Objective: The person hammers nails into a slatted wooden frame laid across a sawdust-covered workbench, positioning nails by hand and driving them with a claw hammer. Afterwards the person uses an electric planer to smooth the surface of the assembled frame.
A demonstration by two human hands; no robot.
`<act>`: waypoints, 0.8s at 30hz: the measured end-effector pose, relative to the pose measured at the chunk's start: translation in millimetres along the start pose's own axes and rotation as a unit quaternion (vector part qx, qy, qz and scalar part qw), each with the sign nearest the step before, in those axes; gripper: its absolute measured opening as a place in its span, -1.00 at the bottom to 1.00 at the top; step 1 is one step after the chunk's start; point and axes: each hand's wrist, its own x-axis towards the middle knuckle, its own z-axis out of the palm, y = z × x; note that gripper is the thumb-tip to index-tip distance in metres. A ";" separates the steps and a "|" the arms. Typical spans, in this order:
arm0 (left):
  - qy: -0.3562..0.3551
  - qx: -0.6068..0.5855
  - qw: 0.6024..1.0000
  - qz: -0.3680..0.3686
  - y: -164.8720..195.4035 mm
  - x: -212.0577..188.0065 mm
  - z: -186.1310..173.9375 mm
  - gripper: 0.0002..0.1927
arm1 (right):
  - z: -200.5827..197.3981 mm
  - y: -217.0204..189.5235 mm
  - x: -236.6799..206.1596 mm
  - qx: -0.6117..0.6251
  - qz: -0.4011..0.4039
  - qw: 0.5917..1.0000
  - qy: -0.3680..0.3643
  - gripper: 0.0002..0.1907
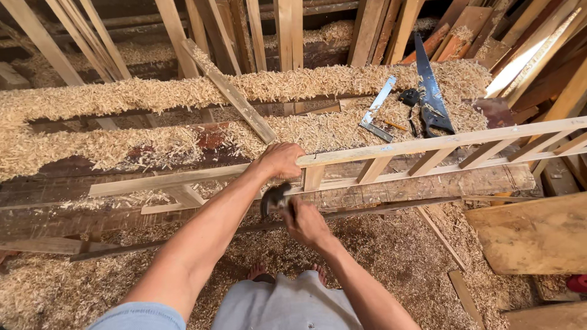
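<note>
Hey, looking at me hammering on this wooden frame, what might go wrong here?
1. The left hand grips the frame rail close to the hammer in the right hand; a missed swing might hit its fingers.
2. Bare feet stand in wood shavings, which may hide nails or splinters.

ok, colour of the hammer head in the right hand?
Dark grey to black, slightly blurred; hammer in the right hand, head view.

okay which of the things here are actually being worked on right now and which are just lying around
In use:
- wooden slatted frame, gripped by the left hand
- hammer, held in the right hand

Lying about:
- handsaw on the shavings
- metal square
- loose batten across the bench
- board at right
</note>
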 end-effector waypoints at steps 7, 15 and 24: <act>0.046 0.017 0.998 0.028 2.9 -10.2 -3.5 -0.90 | 1.4 -25.1 12.4 -0.012 0.089 0.986 0.138 -0.70; 0.024 0.005 1.000 0.007 -5.1 0.4 7.5 -0.92 | 6.1 -17.2 9.9 -0.017 0.085 0.981 0.175 -0.68; -0.007 -0.019 1.000 -0.016 -4.5 -0.3 9.4 -0.95 | -76.5 -28.9 -47.5 0.079 0.157 0.981 0.089 -0.76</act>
